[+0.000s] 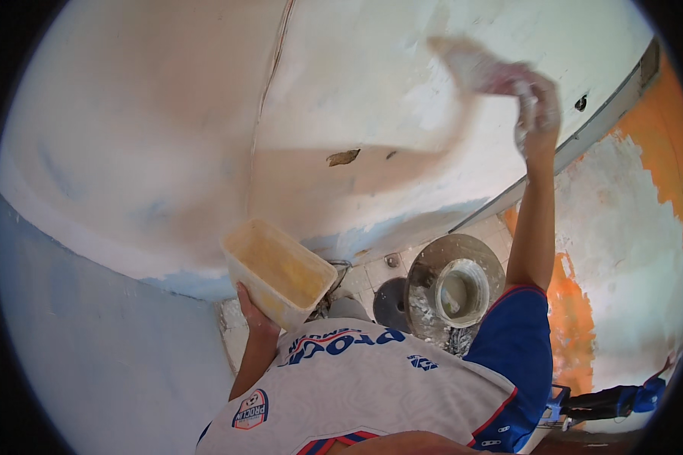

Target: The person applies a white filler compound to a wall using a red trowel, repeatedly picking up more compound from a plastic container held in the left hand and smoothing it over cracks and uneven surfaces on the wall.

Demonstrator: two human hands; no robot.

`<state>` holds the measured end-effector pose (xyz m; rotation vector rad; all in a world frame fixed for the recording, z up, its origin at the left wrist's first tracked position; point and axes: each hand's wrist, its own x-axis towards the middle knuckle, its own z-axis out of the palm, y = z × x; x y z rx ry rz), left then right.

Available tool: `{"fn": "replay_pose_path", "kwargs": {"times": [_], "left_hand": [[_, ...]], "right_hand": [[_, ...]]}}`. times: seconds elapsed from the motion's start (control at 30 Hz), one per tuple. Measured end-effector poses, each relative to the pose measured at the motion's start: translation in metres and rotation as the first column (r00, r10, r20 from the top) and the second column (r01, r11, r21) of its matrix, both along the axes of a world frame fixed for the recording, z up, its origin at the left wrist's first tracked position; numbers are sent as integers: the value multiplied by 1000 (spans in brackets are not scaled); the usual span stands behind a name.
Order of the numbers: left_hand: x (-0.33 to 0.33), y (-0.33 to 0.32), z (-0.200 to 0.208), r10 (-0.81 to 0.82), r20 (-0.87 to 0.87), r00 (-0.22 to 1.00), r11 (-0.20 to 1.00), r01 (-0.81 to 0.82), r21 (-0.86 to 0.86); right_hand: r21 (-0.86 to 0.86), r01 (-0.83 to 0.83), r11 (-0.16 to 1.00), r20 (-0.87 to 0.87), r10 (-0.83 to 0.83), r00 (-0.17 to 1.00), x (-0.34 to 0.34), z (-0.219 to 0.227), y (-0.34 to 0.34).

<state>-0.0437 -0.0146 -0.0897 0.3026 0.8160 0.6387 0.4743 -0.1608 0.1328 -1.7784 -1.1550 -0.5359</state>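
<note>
My right hand (539, 114), whitened with plaster and smeared by motion, is raised at the upper right. Its fingers are wrapped round a putty knife (474, 67), whose blurred blade points left over the pale, patchy wall (341, 91). Whether the blade touches the wall, I cannot tell. Low on the left, my left hand (258, 312) grips the side of a rectangular plastic tub (311, 299). The tub tilts, and yellowish-white residue coats its inside; part of my left hand's grip is hidden behind it.
Below stand a round platform (423, 292) with a whitish bucket (474, 277) on it, and a dark disc (391, 303), over floor tiles. The wall has a hole (343, 157) and a long crack (275, 61). At the lower right another person (611, 400) stands near the orange-patched wall (573, 326).
</note>
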Motion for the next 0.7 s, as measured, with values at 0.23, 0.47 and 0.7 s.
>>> {"fn": "replay_pose_path", "kwargs": {"times": [0.23,0.47,0.7], "left_hand": [[-14,6,-21,-24,42,999,998,26,-62],[-16,-7,-14,36,67,997,999,-35,-19],[-24,-3,-28,44,127,991,999,-40,-34]], "right_hand": [[-373,116,921,443,67,894,-18,8,23],[-301,-85,950,387,203,899,-48,32,34],[67,171,983,433,-183,883,-79,36,42]]}}
